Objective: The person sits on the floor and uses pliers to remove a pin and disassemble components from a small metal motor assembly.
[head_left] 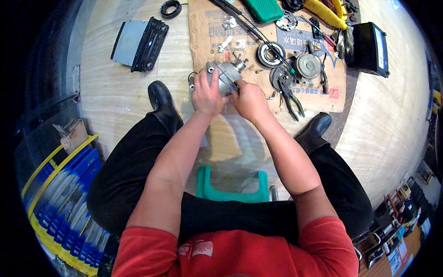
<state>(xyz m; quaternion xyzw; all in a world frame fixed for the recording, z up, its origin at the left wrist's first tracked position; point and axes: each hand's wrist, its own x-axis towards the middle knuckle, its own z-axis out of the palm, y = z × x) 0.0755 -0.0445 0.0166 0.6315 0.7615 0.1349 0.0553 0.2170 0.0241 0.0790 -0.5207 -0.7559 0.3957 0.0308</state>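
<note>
Floor: pale wood-look boards (115, 92), flattened brown cardboard sheet (203, 32).
Grip: left hand (206, 94) clasping grey metal cylindrical compressor body (224, 74); right hand (249, 99) pinched at its near side.
Done: round pulleys (271, 54), pliers (290, 99) lying beyond grip.
Left: housing apparently unopened.

A flattened cardboard sheet (203, 32) is spread on the pale wooden floor (115, 97), and a ribbed pulley (271, 54), a round metal disc (308, 65) and green-handled pliers (290, 99) are laid on it. A car radio unit (140, 44) is set to the left, with a black rubber ring (170, 8) near it. A black battery (368, 49) is placed at the right edge. A green plastic stool (230, 187) is seen lower down, and stacked blue-and-yellow boxes (60, 217) are kept at the lower left.
</note>
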